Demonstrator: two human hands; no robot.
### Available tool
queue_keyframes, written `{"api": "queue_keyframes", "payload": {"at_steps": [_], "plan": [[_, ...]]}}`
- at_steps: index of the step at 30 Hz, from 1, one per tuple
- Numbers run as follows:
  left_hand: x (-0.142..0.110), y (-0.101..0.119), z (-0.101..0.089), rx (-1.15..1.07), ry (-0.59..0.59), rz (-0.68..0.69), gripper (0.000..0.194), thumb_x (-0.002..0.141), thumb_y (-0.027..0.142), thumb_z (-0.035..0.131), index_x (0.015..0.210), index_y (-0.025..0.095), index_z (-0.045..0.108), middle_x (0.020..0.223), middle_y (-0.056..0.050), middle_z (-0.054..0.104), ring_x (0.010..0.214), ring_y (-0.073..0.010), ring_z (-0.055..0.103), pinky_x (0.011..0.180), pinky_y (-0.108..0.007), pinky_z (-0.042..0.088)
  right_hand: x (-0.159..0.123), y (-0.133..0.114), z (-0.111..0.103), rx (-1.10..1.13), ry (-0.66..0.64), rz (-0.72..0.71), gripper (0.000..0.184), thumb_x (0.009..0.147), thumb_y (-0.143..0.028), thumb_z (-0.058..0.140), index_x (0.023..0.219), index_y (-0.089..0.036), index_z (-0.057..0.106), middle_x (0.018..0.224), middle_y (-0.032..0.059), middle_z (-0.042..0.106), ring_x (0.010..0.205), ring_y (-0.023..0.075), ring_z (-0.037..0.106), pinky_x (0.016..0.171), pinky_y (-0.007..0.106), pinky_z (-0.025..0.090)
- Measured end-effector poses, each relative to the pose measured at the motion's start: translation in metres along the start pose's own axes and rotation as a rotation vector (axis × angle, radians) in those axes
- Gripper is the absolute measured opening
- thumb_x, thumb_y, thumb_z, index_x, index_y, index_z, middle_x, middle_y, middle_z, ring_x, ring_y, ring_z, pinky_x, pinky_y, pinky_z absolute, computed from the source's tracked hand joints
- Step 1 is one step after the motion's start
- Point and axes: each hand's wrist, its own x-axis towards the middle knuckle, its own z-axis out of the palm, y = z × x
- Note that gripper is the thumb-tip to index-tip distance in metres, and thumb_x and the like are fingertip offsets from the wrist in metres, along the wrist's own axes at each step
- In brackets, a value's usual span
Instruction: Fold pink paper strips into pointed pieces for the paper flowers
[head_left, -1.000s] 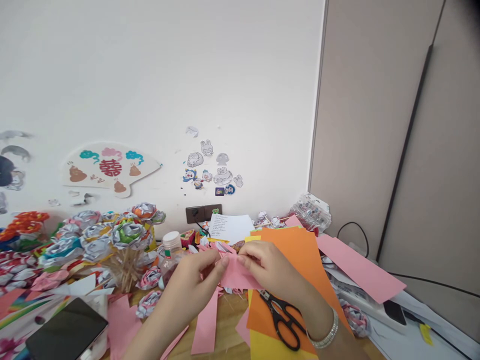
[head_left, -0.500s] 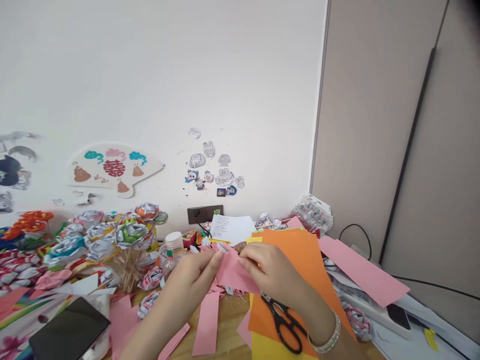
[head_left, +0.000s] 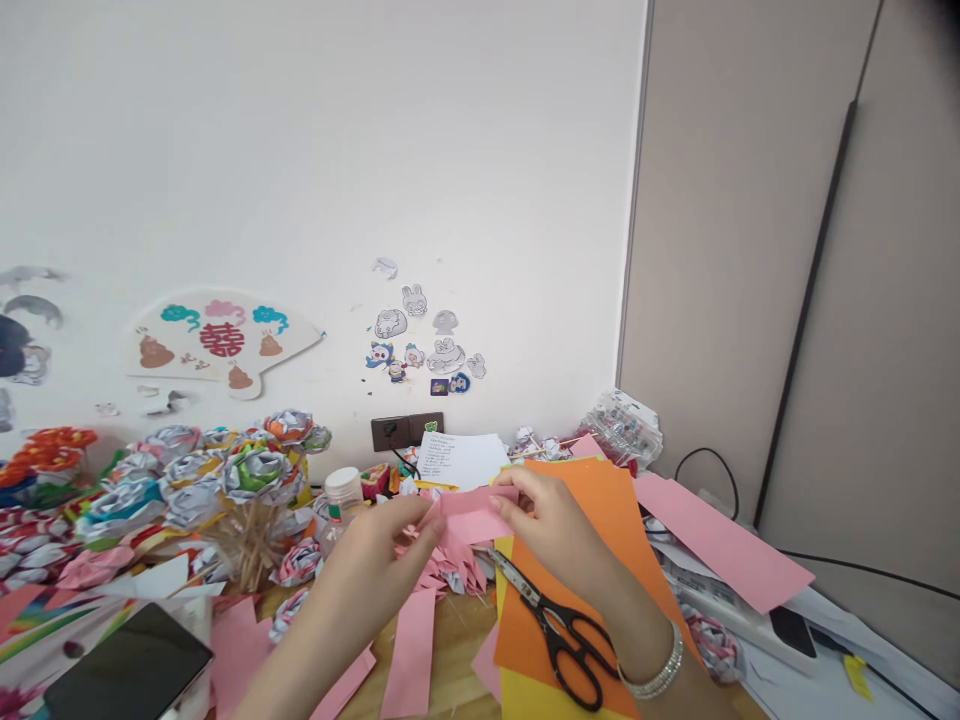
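Between my two hands a strip of pink paper (head_left: 474,513) is stretched out above the desk. My left hand (head_left: 390,540) pinches its left end between thumb and fingers. At the right end, my right hand (head_left: 529,505) grips the upper corner, with a bracelet on that wrist. Black-handled scissors (head_left: 559,630) lie on orange paper (head_left: 592,520) just below my right hand. A pile of cut pink pieces (head_left: 454,570) sits under the held strip. Another pink strip (head_left: 411,650) rests flat on the wooden desk between my forearms.
Paper flowers on sticks (head_left: 255,480) crowd the left, beside a clear bottle (head_left: 343,500). A phone (head_left: 131,665) lies front left. A handwritten sheet (head_left: 465,457) leans at the back. On the right are a long pink sheet (head_left: 720,540), a white device (head_left: 750,620) and cables.
My hands have moved apart, and the pink paper between them now lies straighter and more level. My right hand has risen slightly, uncovering the scissors' blades.
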Motion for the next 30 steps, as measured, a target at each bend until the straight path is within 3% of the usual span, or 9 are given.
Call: {"api": "queue_keyframes", "payload": {"at_steps": [2,4,6,9,13,17,23,27,30], "plan": [[-0.002,0.001,0.004,0.072,0.058,0.062,0.022,0.076,0.031,0.046,0.09,0.022,0.06,0.085,-0.004,0.066,0.076,-0.0209,0.059,0.065,-0.028,0.042,-0.001,-0.003,0.001,-0.007,-0.028,-0.008,0.009,0.08,-0.023,0.048,0.085,-0.02,0.055,0.067,-0.0031,0.052,0.057,0.0102,0.045,0.053,0.021,0.031],[-0.003,0.005,0.007,0.126,0.066,0.128,0.027,0.074,0.027,0.048,0.099,0.023,0.058,0.095,-0.005,0.066,0.086,-0.0228,0.058,0.074,-0.031,0.041,-0.003,-0.006,0.003,0.012,-0.092,-0.02,0.016,0.08,-0.024,0.049,0.095,-0.023,0.054,0.065,-0.0042,0.052,0.056,0.0103,0.045,0.053,0.021,0.031],[-0.003,0.011,0.01,0.157,-0.022,0.156,0.017,0.076,0.024,0.046,0.079,0.021,0.062,0.077,-0.004,0.067,0.075,-0.0208,0.059,0.067,-0.029,0.041,-0.004,-0.008,0.005,0.065,-0.118,-0.026,0.021,0.079,-0.026,0.051,0.1,-0.025,0.052,0.068,-0.0039,0.054,0.061,0.0114,0.048,0.056,0.022,0.033],[-0.002,0.017,0.012,0.136,-0.051,0.08,0.026,0.079,0.025,0.041,0.057,0.02,0.054,0.055,0.0,0.059,0.055,-0.0161,0.053,0.052,-0.024,0.036,-0.003,-0.007,0.006,0.282,-0.1,0.008,0.024,0.079,-0.03,0.052,0.102,-0.024,0.05,0.073,-0.002,0.055,0.066,0.0124,0.052,0.06,0.024,0.037],[-0.003,0.016,0.012,-0.028,0.038,-0.045,0.025,0.08,0.032,0.04,0.062,0.019,0.052,0.054,0.004,0.053,0.052,-0.0131,0.048,0.05,-0.021,0.034,0.001,-0.001,0.004,0.73,-0.106,0.1,0.024,0.085,-0.037,0.043,0.098,-0.019,0.05,0.064,-0.0012,0.054,0.054,0.0098,0.052,0.056,0.024,0.04],[-0.003,0.017,0.014,-0.143,0.068,-0.086,0.022,0.079,0.032,0.043,0.064,0.019,0.053,0.057,0.004,0.053,0.055,-0.0132,0.048,0.051,-0.021,0.035,0.002,0.002,0.007,0.99,-0.186,0.148,0.023,0.082,-0.035,0.05,0.097,-0.017,0.051,0.063,-0.0014,0.054,0.049,0.007,0.05,0.051,0.021,0.039],[0.001,0.022,0.018,-0.36,0.057,-0.088,0.019,0.077,0.032,0.047,0.072,0.018,0.06,0.066,0.0,0.061,0.064,-0.0153,0.054,0.057,-0.021,0.04,0.003,-0.001,0.014,1.094,-0.185,0.163,0.023,0.078,-0.033,0.057,0.092,-0.015,0.051,0.059,-0.0031,0.052,0.047,0.0052,0.048,0.049,0.018,0.038],[0.0,0.026,0.019,-0.495,0.015,-0.106,0.021,0.078,0.031,0.045,0.075,0.018,0.061,0.063,0.0,0.061,0.06,-0.0157,0.056,0.053,-0.022,0.042,0.003,-0.001,0.015,1.147,-0.265,0.207,0.029,0.077,-0.038,0.058,0.093,-0.017,0.048,0.058,-0.0037,0.052,0.043,0.0056,0.046,0.047,0.019,0.039],[-0.001,0.025,0.02,-0.455,0.088,-0.103,0.019,0.076,0.032,0.049,0.067,0.018,0.059,0.06,0.0,0.06,0.063,-0.0173,0.057,0.055,-0.023,0.044,0.003,0.001,0.013,1.157,-0.3,0.22,0.03,0.076,-0.039,0.058,0.092,-0.017,0.05,0.058,-0.0039,0.052,0.043,0.0054,0.045,0.048,0.02,0.04]]}}
